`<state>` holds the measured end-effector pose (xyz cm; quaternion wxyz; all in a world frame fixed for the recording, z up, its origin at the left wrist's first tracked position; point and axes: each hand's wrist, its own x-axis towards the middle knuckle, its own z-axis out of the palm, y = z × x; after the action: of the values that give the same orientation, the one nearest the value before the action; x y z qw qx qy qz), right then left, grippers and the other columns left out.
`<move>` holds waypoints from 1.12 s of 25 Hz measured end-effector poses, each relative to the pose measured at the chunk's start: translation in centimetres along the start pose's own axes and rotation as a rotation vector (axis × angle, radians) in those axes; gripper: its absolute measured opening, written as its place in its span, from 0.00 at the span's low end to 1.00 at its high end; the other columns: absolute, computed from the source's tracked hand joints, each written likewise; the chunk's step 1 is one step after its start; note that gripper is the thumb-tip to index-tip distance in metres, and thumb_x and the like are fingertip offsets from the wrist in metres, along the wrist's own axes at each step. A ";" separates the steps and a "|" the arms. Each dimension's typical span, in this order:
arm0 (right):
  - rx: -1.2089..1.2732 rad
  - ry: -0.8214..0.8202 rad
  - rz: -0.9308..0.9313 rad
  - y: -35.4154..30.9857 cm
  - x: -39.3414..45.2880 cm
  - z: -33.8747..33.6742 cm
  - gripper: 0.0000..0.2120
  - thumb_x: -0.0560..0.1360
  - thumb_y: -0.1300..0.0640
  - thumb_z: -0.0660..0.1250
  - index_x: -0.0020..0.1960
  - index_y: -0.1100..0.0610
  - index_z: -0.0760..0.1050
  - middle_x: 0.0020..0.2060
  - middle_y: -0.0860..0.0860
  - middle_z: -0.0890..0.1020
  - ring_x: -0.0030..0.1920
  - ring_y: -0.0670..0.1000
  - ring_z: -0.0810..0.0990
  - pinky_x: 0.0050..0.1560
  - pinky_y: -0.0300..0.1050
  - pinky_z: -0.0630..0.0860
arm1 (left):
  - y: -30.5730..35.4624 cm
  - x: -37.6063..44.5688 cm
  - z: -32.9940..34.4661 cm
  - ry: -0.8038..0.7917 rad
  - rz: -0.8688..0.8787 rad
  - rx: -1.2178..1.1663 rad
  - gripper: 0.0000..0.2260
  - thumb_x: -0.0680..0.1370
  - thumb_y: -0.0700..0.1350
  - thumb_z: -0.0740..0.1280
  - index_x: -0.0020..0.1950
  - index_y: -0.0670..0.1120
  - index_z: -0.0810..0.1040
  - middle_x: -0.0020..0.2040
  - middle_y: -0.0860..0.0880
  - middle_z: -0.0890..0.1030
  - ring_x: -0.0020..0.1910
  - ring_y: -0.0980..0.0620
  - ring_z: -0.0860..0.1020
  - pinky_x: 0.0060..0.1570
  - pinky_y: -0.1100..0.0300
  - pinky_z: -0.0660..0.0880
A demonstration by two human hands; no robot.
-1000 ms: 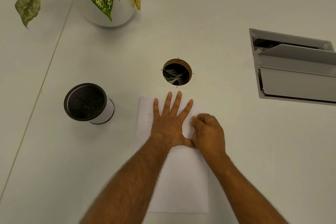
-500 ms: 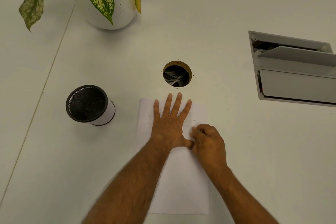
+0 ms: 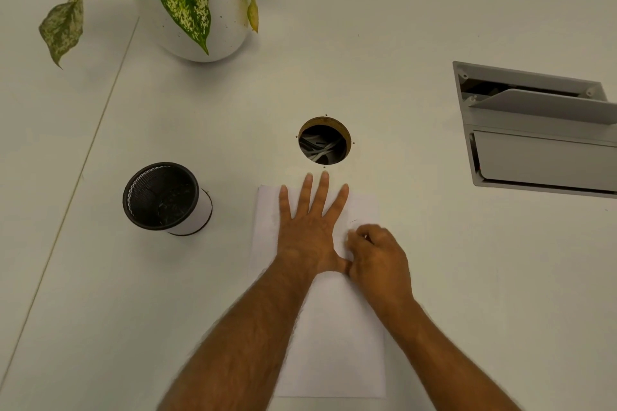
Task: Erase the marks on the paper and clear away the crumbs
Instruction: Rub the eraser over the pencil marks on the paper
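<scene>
A white sheet of paper [image 3: 337, 337] lies lengthwise in front of me on the white table. My left hand [image 3: 309, 230] presses flat on its upper half, fingers spread, fingertips reaching past the far edge. My right hand [image 3: 379, 257] rests on the sheet beside the left thumb, its fingers curled tight around a small pale eraser [image 3: 366, 236] that is almost fully hidden. A short faint pencil mark [image 3: 353, 221] shows just beyond the right fingertips. I cannot make out any crumbs.
A black mesh cup [image 3: 160, 193] with a white sleeve stands left of the paper. A round cable hole [image 3: 324, 140] opens just beyond my left fingertips. A grey flap box [image 3: 541, 130] is set into the table at right. A white potted plant [image 3: 190, 3] stands far left.
My right hand slid a short way toward me across the paper, then slightly back. The left hand stayed pressed flat. The view tilted a little.
</scene>
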<state>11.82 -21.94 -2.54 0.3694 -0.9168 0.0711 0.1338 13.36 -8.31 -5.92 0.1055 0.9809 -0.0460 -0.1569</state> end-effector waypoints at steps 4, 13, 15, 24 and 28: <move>0.003 0.011 -0.045 0.5 -1.3 -0.1 0.09 0.79 0.57 0.64 0.40 0.55 0.75 0.37 0.48 0.78 0.39 0.46 0.76 0.41 0.43 0.74 | -0.1 0.1 0.1 0.009 -0.003 -0.012 0.59 0.63 0.79 0.64 0.77 0.57 0.29 0.79 0.45 0.28 0.77 0.39 0.28 0.71 0.29 0.34; 0.023 0.086 -0.036 -1.9 3.1 0.7 0.09 0.79 0.57 0.63 0.40 0.57 0.74 0.36 0.51 0.78 0.37 0.51 0.76 0.41 0.50 0.77 | -0.1 0.2 0.2 0.012 -0.010 0.001 0.60 0.56 0.85 0.48 0.79 0.56 0.31 0.80 0.46 0.32 0.78 0.40 0.30 0.70 0.29 0.32; 0.049 0.035 0.003 -0.9 1.1 0.5 0.11 0.79 0.56 0.63 0.38 0.57 0.73 0.34 0.51 0.78 0.35 0.51 0.77 0.40 0.51 0.78 | -0.1 0.2 0.2 0.011 -0.007 0.016 0.57 0.64 0.81 0.56 0.78 0.55 0.30 0.80 0.45 0.30 0.77 0.39 0.30 0.71 0.28 0.35; -0.050 0.074 -0.145 -1.8 2.2 0.8 0.06 0.76 0.61 0.66 0.40 0.60 0.77 0.36 0.53 0.79 0.38 0.53 0.77 0.40 0.52 0.77 | 0.1 0.0 0.0 0.005 -0.029 0.042 0.61 0.64 0.81 0.59 0.78 0.49 0.28 0.79 0.45 0.29 0.77 0.40 0.30 0.72 0.29 0.36; 0.033 0.092 -0.057 -2.2 3.4 1.2 0.08 0.78 0.57 0.65 0.42 0.60 0.76 0.37 0.53 0.80 0.39 0.54 0.78 0.44 0.53 0.78 | 0.1 0.0 -0.2 -0.018 -0.031 0.034 0.63 0.60 0.83 0.57 0.78 0.48 0.29 0.79 0.46 0.28 0.77 0.41 0.30 0.72 0.30 0.34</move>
<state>15.37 -19.62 -2.97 0.3843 -0.9175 0.0641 0.0800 13.41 -8.36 -5.70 0.0862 0.9816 -0.0343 -0.1666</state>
